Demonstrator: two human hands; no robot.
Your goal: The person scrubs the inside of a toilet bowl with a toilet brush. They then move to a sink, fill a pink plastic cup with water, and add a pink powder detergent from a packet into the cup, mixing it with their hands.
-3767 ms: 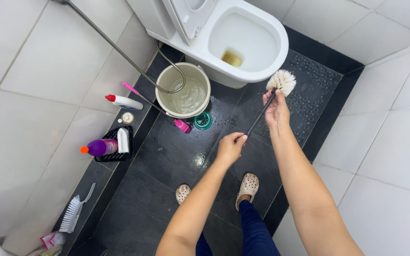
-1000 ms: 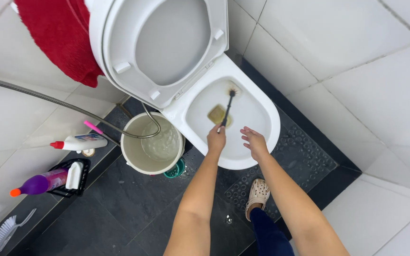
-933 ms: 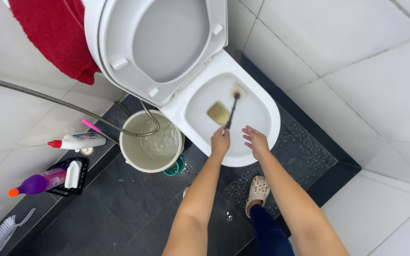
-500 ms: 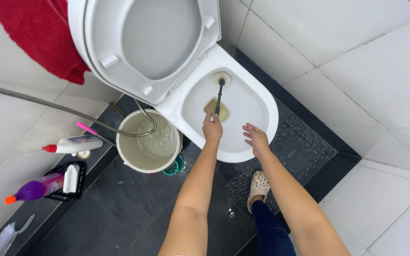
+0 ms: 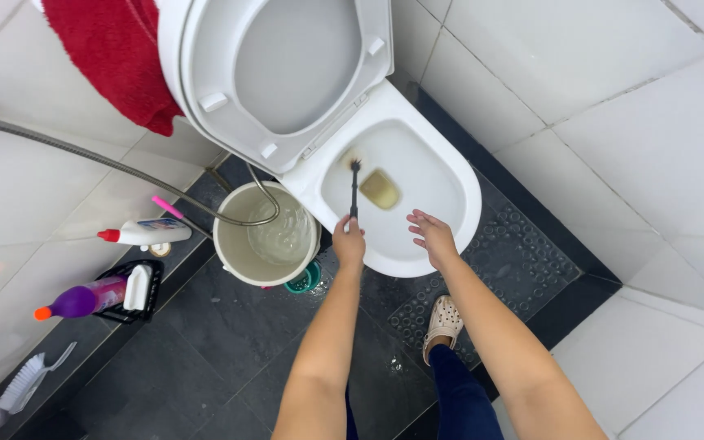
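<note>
My left hand (image 5: 349, 242) grips the dark handle of a toilet brush (image 5: 354, 189) whose bristle head is blurred against the back inner wall of the white toilet bowl (image 5: 450, 175). Yellowish water sits at the bowl's bottom. My right hand (image 5: 429, 236) hovers with its fingers spread over the bowl's front rim, holding nothing. The seat and lid (image 5: 287, 65) stand raised.
A cream bucket (image 5: 264, 236) of water stands left of the toilet with a metal hose (image 5: 107, 159) hooked into it. Bottles (image 5: 144, 232) and a purple bottle (image 5: 83, 300) sit by the left wall. A red towel (image 5: 116, 57) hangs above. A scrub brush (image 5: 30, 379) lies lower left.
I brought the brush from over the floor into the bowl. In the last second its head has moved from the bowl's middle to the back left wall, while my right hand stayed over the rim.
</note>
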